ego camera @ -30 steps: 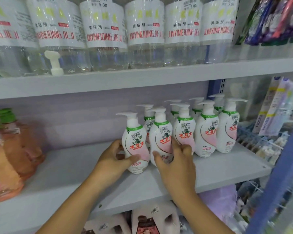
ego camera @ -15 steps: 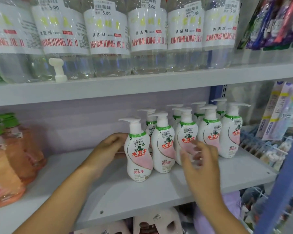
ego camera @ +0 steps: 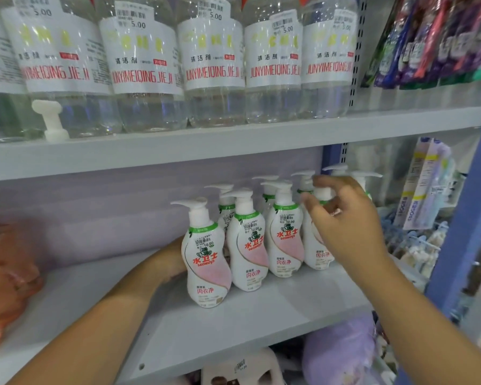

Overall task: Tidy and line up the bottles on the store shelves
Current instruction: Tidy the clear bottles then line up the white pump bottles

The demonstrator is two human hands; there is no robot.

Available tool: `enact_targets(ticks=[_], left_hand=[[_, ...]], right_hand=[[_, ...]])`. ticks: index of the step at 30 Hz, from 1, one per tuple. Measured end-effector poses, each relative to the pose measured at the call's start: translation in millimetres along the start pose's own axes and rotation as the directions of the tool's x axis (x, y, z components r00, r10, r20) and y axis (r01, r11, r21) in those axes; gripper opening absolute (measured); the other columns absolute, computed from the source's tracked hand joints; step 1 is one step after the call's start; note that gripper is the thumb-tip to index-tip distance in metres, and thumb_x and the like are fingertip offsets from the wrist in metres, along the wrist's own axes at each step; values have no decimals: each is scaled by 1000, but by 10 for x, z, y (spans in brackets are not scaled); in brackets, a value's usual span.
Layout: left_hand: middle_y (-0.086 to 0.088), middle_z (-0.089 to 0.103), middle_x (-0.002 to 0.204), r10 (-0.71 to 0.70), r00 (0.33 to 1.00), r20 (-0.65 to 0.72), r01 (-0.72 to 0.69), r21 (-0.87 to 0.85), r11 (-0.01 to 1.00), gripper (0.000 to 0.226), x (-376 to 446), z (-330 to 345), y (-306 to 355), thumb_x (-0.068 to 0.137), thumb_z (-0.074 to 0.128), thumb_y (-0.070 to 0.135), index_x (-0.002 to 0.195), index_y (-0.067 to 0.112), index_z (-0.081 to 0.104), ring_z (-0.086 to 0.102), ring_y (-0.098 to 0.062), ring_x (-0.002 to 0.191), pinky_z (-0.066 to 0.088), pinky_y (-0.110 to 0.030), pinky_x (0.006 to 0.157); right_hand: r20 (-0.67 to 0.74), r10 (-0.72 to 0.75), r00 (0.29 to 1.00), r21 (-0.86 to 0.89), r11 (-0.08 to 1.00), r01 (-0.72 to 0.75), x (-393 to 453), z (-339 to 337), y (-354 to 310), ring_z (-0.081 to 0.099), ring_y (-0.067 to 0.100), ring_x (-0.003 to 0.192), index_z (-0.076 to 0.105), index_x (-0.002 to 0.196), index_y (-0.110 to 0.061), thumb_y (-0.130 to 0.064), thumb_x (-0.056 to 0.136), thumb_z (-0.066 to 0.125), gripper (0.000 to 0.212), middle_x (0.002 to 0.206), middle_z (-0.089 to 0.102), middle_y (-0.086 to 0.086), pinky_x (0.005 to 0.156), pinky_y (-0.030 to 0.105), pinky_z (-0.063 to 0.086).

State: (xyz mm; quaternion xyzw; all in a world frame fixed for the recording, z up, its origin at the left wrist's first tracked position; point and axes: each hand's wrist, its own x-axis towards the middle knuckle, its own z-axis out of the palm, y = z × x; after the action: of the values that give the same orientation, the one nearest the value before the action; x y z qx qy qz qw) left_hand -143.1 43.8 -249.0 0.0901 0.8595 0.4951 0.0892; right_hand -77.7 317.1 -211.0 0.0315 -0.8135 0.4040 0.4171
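Several white pump bottles with pink labels and green collars stand in two rows on the grey middle shelf [ego camera: 261, 309]. The front-left bottle [ego camera: 206, 262] stands a little forward of the second bottle [ego camera: 247, 245] and third bottle [ego camera: 285, 240]. My left hand [ego camera: 170, 259] reaches behind the front-left bottle; its fingers are hidden by it. My right hand [ego camera: 345, 226] hovers at the pump top of the fourth bottle [ego camera: 317, 254], fingers spread and loosely bent around the nozzle, blurred. The far-right bottles are partly hidden behind that hand.
Large clear bottles [ego camera: 211, 65] with white labels fill the upper shelf, with a loose white pump head [ego camera: 50, 120] in front. Orange bottles [ego camera: 9, 273] stand at the left. A blue upright [ego camera: 461, 232], toothbrush packs [ego camera: 425, 184] and a wire basket [ego camera: 417, 245] lie to the right.
My right hand has lifted from the bottle bodies up and right to the fourth bottle's pump top. My left hand slid from the front-left bottle's side to behind it.
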Motion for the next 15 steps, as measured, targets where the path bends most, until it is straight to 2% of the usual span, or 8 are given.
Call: enact_targets(ticks=[2, 4, 5, 6, 8, 10, 13, 15], left_hand=[[6, 59, 43, -25, 999, -28, 25, -2, 1000, 41, -4, 45, -7, 101, 52, -1, 62, 10, 49, 56, -1, 40, 48, -15, 46], [5, 53, 39, -50, 997, -65, 46, -57, 997, 47, 23, 75, -41, 102, 51, -2, 57, 11, 43, 51, -4, 34, 45, -17, 42], [4, 51, 38, -59, 995, -79, 52, -90, 995, 50, 45, 75, -62, 102, 51, -3, 55, 11, 41, 49, -6, 34, 43, -18, 41], [3, 49, 37, -67, 994, -81, 59, -108, 992, 53, 53, 74, -63, 102, 51, -3, 52, 12, 40, 49, -9, 35, 43, -19, 43], [2, 49, 37, -71, 995, -68, 64, -108, 992, 56, 70, 66, -56, 101, 51, -5, 49, 12, 41, 49, -13, 38, 42, -22, 47], [2, 51, 37, -70, 997, -33, 67, -89, 994, 54, 63, 49, -26, 101, 50, -6, 49, 11, 43, 50, -9, 34, 43, -19, 43], [5, 52, 36, -43, 999, 20, 44, -42, 998, 49, 95, 18, 0, 100, 51, -6, 54, 9, 45, 49, -3, 32, 45, -17, 41], [4, 52, 37, -5, 1000, 21, 5, -20, 1000, 48, 117, 0, 30, 99, 52, -8, 55, 9, 46, 50, -2, 33, 44, -15, 41]], right_hand=[[174, 12, 985, -149, 989, 15, 235, -39, -171, 61, 5, 77, 62, 132, -32, -47, 92, 68, 43, 111, 56, -11, 72, 18, 50], [376, 37, 926, -276, 958, 73, 402, -6, -311, 63, 15, 103, 52, 144, -31, -47, 95, 64, 53, 131, 57, -5, 90, 24, 50], [452, 53, 890, -312, 945, 102, 468, 20, -358, 62, 19, 113, 49, 147, -30, -46, 97, 62, 54, 143, 54, -4, 91, 24, 48], [498, 73, 864, -325, 940, 108, 523, 44, -395, 63, 22, 114, 49, 147, -28, -45, 99, 60, 52, 147, 53, -3, 88, 24, 48], [540, 140, 830, -370, 925, 85, 611, 75, -426, 69, 25, 103, 53, 143, -27, -42, 101, 58, 46, 140, 59, 1, 79, 26, 51], [561, 210, 801, -417, 907, 54, 680, 91, -425, 74, 26, 87, 57, 135, -28, -39, 101, 57, 36, 128, 64, 3, 68, 28, 56], [571, 216, 792, -393, 919, 33, 729, 102, -405, 76, 22, 71, 60, 123, -29, -33, 101, 59, 23, 121, 65, 0, 49, 23, 50], [580, 203, 789, -342, 940, 10, 752, 105, -381, 74, 17, 64, 61, 120, -28, -27, 101, 60, 19, 120, 65, -2, 48, 25, 52]])
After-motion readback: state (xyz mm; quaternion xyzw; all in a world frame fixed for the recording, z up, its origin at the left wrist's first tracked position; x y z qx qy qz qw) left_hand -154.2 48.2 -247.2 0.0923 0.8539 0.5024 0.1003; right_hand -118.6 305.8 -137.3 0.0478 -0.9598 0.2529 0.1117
